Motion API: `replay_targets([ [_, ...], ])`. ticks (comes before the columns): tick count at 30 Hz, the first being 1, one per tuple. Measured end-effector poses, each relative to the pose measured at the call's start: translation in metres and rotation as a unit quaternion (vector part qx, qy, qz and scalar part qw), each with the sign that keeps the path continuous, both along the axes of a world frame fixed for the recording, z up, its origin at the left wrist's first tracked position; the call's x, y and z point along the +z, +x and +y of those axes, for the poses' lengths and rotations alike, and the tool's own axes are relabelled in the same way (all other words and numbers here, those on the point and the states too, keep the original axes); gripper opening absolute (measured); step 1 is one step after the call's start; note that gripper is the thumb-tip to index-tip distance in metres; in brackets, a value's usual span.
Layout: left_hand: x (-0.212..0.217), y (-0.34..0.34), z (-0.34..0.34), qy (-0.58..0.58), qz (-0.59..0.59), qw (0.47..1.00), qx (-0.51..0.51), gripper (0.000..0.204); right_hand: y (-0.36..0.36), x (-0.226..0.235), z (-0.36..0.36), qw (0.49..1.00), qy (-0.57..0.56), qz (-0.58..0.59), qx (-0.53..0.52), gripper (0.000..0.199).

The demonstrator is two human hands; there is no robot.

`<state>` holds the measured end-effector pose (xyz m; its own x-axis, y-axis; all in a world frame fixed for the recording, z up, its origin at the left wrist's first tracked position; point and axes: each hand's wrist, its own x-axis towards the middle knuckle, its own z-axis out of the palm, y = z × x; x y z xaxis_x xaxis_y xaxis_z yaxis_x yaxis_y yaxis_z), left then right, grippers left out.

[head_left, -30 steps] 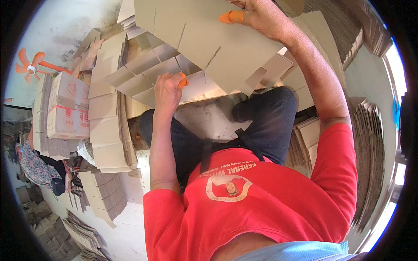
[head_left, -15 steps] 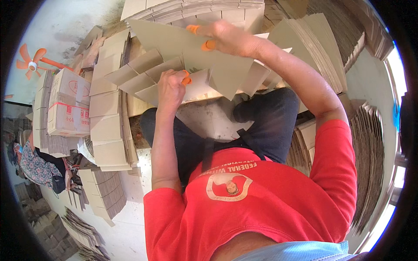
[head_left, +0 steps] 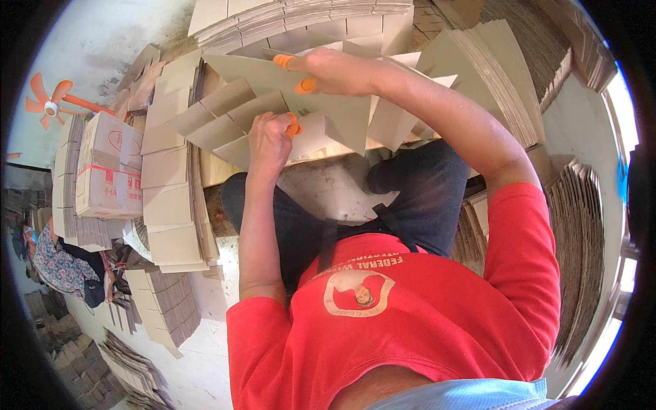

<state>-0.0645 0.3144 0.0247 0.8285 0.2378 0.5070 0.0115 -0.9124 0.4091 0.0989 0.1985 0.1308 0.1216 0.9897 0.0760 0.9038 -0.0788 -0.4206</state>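
Observation:
Both hands wear orange finger covers and work on slotted grey-brown cardboard pieces above my lap. My left hand (head_left: 270,140) is closed at the near side of a partly assembled cardboard divider (head_left: 229,113), pinching its strips. Most of those fingertips are hidden behind the board. Farther away, my right hand (head_left: 336,72) grips a large cardboard sheet (head_left: 273,75), thumb and forefinger toward its upper edge. This sheet stands tilted across the smaller strips, its pointed lower corner hanging near my knees. More upright cardboard pieces (head_left: 393,123) stand under my right forearm.
Stacked cardboard sheets lie at the far side (head_left: 301,17), at the right (head_left: 488,75) and at the left (head_left: 166,167). A taped carton (head_left: 108,167) rests on the left stack, near an orange fan (head_left: 50,107). Another person (head_left: 65,263) is at far left.
My right hand has moved left and slightly nearer, and the large sheet has shifted down with it. More upright strips show behind it. My left hand has stayed almost still.

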Motion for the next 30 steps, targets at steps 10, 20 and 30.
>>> replay_targets([
  [10,0.001,0.001,-0.003,-0.033,-0.001,0.999,0.013,0.009,-0.013,0.019,-0.040,0.988,-0.019,-0.151,0.015,0.054],
  [20,0.005,0.007,-0.006,-0.020,0.037,0.999,-0.001,0.015,-0.019,-0.067,-0.074,0.993,0.020,-0.116,-0.022,0.056],
  [30,0.024,-0.010,-0.014,0.031,0.009,0.999,-0.002,0.044,0.090,-0.066,-0.263,0.795,0.101,-0.355,-0.482,0.037],
])
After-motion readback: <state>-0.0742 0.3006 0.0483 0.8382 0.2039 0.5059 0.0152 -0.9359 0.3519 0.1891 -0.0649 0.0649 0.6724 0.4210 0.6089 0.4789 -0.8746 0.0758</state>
